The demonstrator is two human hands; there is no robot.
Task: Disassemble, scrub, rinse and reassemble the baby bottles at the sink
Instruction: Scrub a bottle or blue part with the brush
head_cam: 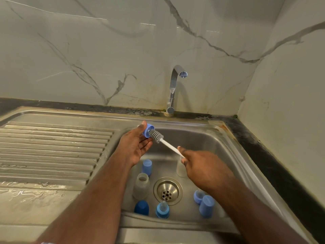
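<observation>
Now the left hand [136,144] pinches the blue cap [147,130], right hand [202,167] clamped on the brush [157,135] handle; best twist bristles right inside, cap steadied over the sink [202,138]

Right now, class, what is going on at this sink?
A person is scrubbing a light blue bottle cap, pinched in the left hand, with a grey-headed bottle brush held by its white handle in the right hand. Bottles, caps and teat collars stand in the sink basin. No water shows at the tap.
</observation>
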